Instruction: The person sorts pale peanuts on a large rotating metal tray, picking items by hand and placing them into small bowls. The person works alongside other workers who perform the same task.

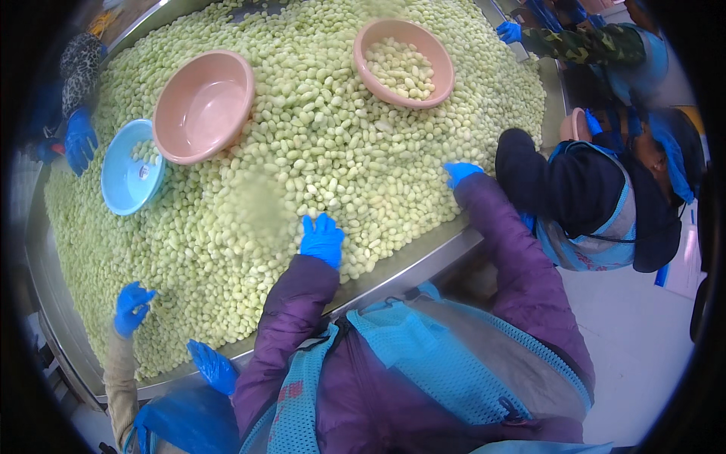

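Observation:
A thick layer of pale green, oval fruits or nuts (317,142) covers a large metal table (397,272). My left hand (322,241), in a blue glove, rests on the pile near the table's front edge, its fingers pointing away from me and slightly apart. Farther right, my right hand (464,172), also gloved in blue, reaches onto the pile; its fingertips are partly hidden, so its grasp is unclear. Ahead stand a pink basin (204,108) with nothing seen inside and another pink basin (405,62) holding many pale pieces.
A light blue basin (133,167) with some pieces leans at the left. Co-workers' gloved hands are at the lower left (131,306), upper left (80,142) and upper right (509,32). A co-worker in dark sleeves (573,193) stands close at my right.

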`<state>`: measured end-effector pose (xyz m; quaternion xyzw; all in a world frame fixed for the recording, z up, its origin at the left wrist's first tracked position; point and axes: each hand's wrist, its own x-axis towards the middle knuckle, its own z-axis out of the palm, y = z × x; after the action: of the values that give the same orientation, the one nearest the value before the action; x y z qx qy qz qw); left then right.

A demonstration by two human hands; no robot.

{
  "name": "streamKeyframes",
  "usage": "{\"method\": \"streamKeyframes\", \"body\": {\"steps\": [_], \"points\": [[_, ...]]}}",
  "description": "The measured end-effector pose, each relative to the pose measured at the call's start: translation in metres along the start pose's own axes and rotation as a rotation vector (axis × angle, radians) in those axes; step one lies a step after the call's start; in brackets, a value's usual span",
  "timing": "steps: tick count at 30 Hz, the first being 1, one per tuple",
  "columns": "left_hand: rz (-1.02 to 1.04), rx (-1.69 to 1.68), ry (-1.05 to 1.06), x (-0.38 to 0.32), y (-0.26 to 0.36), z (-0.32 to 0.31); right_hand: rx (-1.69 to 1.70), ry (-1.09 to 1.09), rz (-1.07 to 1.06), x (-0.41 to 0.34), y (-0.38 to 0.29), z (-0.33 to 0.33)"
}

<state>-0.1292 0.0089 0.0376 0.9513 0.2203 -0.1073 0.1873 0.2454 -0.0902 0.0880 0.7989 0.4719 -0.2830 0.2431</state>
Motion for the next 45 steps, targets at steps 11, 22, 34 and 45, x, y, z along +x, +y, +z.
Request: {"method": "streamKeyframes", "body": {"steps": [11, 22, 34, 45], "points": [[-0.294, -0.064, 0.402, -0.018, -0.059, -0.042, -0.075, -0.117, -0.105, 0.01, -0.007, 0.033], [-0.01, 0.026, 0.322, 0.064, -0.007, -0.068, 0.603, -0.042, -0.227, -0.027, -0.057, -0.022], [-0.096, 0.163, -0.005, 0.076, 0.007, -0.036, 0.871, 0.66, -0.479, 0.028, -0.073, -0.1], [-0.207, 0.209, -0.056, -0.017, 0.014, -0.016, 0.63, -0.044, -0.219, 0.0, -0.066, 0.069]]}}
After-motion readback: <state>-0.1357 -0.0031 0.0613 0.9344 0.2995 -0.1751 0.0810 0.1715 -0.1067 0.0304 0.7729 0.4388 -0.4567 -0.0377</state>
